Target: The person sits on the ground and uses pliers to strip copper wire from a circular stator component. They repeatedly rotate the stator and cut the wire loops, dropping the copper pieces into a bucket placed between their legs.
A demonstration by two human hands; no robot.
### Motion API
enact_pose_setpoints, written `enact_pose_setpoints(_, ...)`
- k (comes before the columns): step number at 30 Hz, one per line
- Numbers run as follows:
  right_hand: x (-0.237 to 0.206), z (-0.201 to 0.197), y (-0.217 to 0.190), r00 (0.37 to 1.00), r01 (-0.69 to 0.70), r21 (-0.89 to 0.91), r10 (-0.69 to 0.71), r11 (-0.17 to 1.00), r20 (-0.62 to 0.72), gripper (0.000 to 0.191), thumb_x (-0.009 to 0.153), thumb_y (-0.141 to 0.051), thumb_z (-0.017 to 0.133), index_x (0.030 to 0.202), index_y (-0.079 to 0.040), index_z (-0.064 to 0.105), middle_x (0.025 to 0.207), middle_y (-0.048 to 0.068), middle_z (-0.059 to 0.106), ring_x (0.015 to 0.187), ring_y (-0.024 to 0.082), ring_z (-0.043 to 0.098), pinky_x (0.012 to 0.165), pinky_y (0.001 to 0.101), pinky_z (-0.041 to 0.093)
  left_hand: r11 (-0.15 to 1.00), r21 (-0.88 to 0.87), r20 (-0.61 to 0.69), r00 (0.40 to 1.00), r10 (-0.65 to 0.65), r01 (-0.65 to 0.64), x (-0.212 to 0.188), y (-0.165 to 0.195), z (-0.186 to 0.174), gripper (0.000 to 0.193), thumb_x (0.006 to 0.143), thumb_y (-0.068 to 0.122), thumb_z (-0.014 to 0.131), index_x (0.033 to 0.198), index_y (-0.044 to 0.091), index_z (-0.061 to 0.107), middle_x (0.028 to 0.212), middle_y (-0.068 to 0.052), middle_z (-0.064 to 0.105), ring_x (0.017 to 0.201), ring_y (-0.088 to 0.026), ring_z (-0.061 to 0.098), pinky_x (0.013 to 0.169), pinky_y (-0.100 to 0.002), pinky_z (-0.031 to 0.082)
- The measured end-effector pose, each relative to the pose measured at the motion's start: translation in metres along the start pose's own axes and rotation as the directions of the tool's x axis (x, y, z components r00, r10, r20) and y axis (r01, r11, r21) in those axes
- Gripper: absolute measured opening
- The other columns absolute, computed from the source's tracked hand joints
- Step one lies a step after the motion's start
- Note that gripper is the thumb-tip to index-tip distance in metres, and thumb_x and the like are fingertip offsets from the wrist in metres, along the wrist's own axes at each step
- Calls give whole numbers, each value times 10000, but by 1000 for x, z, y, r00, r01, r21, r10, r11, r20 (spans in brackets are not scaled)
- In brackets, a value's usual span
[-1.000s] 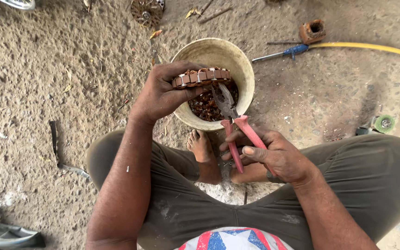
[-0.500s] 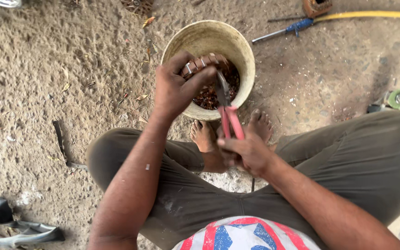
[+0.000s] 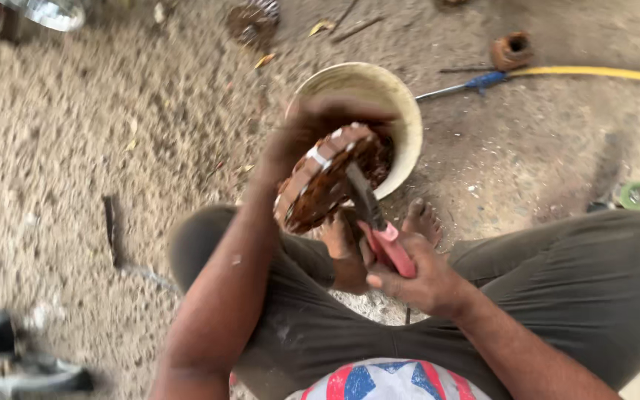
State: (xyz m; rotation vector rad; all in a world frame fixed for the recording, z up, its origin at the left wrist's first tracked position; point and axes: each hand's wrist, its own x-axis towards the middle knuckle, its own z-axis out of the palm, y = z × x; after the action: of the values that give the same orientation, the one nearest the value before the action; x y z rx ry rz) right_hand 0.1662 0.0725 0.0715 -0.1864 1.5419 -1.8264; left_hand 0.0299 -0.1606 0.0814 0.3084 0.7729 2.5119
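Observation:
My left hand grips a round motor winding, a ring with copper coils, and holds it tilted above my crossed legs. My right hand is closed on red-handled pliers, whose dark jaws reach into the ring's copper. Just beyond the ring stands a cream plastic bucket on the sandy ground; the ring and my left hand hide most of what is in it. The picture is blurred by motion.
A blue-handled screwdriver, a yellow hose and a rusty round part lie beyond the bucket. A green tape roll is at right. A dark metal rod lies at left, another winding at top.
My left hand has lifted the ring off the bucket's mouth, tipped it on edge and brought it nearer to me. The pliers followed it, still at the copper.

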Motion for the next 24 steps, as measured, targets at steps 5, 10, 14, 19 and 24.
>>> enact_pose_setpoints(5, 10, 14, 15, 997, -40, 9, 39, 999, 68, 401, 839, -219, 747, 1161, -66, 564, 951, 0, 563, 838, 93, 557, 713, 258, 518, 920, -233, 130, 947, -292, 316, -20, -13, 11, 464, 991, 453, 609, 1057, 7, 720, 927, -116, 741, 843, -198, 718, 783, -324, 606)
enact_pose_setpoints(10, 14, 6, 24, 999, 26, -104, -28, 994, -18, 373, 847, -257, 772, 1071, -30, 579, 921, 21, 559, 836, 123, 553, 723, 283, 498, 846, 215, -391, 837, -384, 488, -9, 2, 11, 553, 976, 526, 572, 1021, -3, 724, 904, -142, 738, 827, -222, 712, 780, -337, 597)
enact_pose_setpoints(14, 24, 0, 26, 990, 54, -332, -94, 942, -106, 370, 831, -281, 747, 1077, -42, 609, 904, 43, 606, 841, 149, 594, 761, 313, 519, 882, 260, -227, 912, -341, 394, 0, -5, 0, 581, 1081, 525, 540, 921, -7, 709, 783, -112, 675, 685, -180, 640, 640, -308, 532)
enact_pose_setpoints(19, 35, 2, 24, 938, 100, -439, -232, 893, -257, 437, 861, -232, 705, 1237, -29, 616, 1016, 103, 713, 950, 211, 678, 866, 361, 526, 914, 214, -359, 898, -256, 346, 17, -33, -26, 607, 1032, 573, 494, 796, 47, 686, 655, -53, 617, 571, -150, 594, 520, -288, 497)
enact_pose_setpoints(24, 60, 1, 32, 786, -275, -581, -169, 766, -595, 273, 927, -187, 671, 1167, -69, 615, 924, 151, 732, 815, 291, 740, 767, 437, 578, 922, 368, -722, 661, 204, 118, 24, -72, -40, 535, 1075, 512, 476, 844, 78, 687, 733, -57, 653, 624, -180, 584, 584, -329, 484)
